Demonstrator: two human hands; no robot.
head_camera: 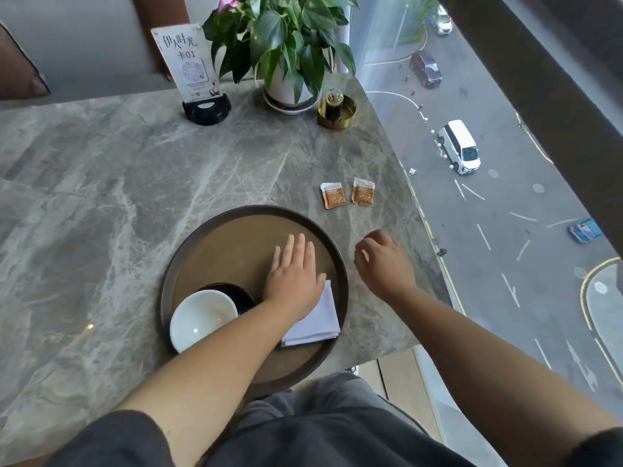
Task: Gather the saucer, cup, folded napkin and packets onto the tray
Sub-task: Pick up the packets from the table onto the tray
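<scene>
A round brown tray [236, 237] lies at the near edge of the marble table. On its near left a white cup [199, 316] sits on a dark saucer [241, 294]. A folded white napkin [318, 321] lies on the tray's right side. My left hand [293, 274] rests flat, fingers apart, on the tray and on the napkin's far corner. Two orange and white packets [333, 195] [363, 191] lie side by side on the table beyond the tray. My right hand [382, 261] hovers over the table right of the tray, fingers loosely curled and empty.
At the table's far end stand a potted plant [290, 85], a gold dish [336, 111] holding a small glass jar, and a table sign [188, 62] in a black base. The table's right edge [414, 203] runs along a window over a street far below.
</scene>
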